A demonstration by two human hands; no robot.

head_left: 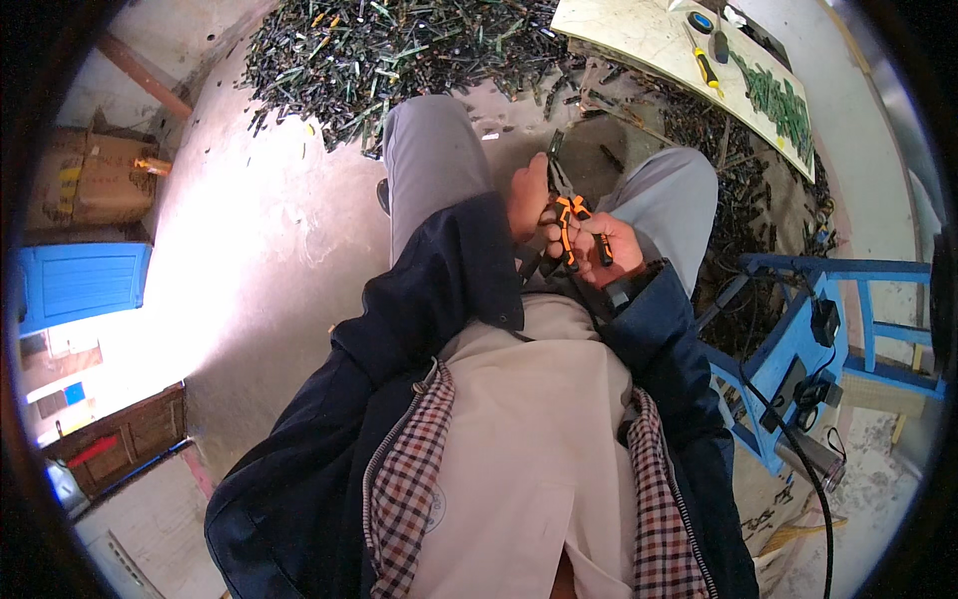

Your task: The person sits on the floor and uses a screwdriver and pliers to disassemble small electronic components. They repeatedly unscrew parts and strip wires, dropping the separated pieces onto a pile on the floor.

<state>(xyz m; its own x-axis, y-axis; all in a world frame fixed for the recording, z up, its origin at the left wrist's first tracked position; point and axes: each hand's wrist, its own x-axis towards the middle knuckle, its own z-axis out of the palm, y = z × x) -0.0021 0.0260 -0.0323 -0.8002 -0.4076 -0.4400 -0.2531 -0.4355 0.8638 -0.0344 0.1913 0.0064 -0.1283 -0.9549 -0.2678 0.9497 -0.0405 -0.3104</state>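
Note:
My right hand (621, 252) is wrapped round a pair of pliers (567, 212) with orange and black handles, between my knees. The pliers' metal jaws point away from me, toward my left hand (527, 203). That hand is closed next to the jaws, its fingers partly hidden by the sleeve and the pliers. A narrow dark strip (556, 143) sticks up at the jaw end, beside the left thumb. I cannot tell whether the jaws touch it.
A large heap of dark and green strips (399, 50) covers the floor ahead. At the far right, a pale board (639, 30) carries a yellow-handled screwdriver (705, 68) and a pile of green strips (778, 105). A blue stand (788, 319) with a black cable is on my right.

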